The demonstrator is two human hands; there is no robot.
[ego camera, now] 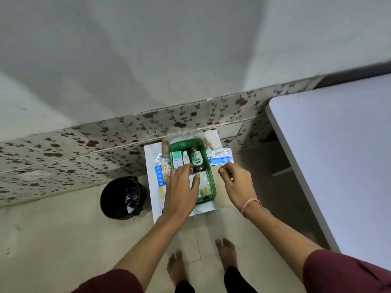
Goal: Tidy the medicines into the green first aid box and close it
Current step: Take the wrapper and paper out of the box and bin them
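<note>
The green first aid box [212,182] stands open on a small white stand [150,157]. Inside it lie a dark bottle with a green label [196,159], a teal carton [177,157] and a white tube [186,157]. My left hand [182,187] is spread over the box's near left part, fingers resting on packets inside. My right hand [234,180] hovers just right of the box, fingers curled, nothing visibly in it. Blister strips [161,173] lie left of the box. A blue-white packet [221,158] lies to its right.
A black bin [122,197] with a liner stands on the floor left of the stand. A white bandage roll [212,137] and a clear bag [182,134] lie behind the box by the flowered wall tiles. A large white table [338,155] fills the right side.
</note>
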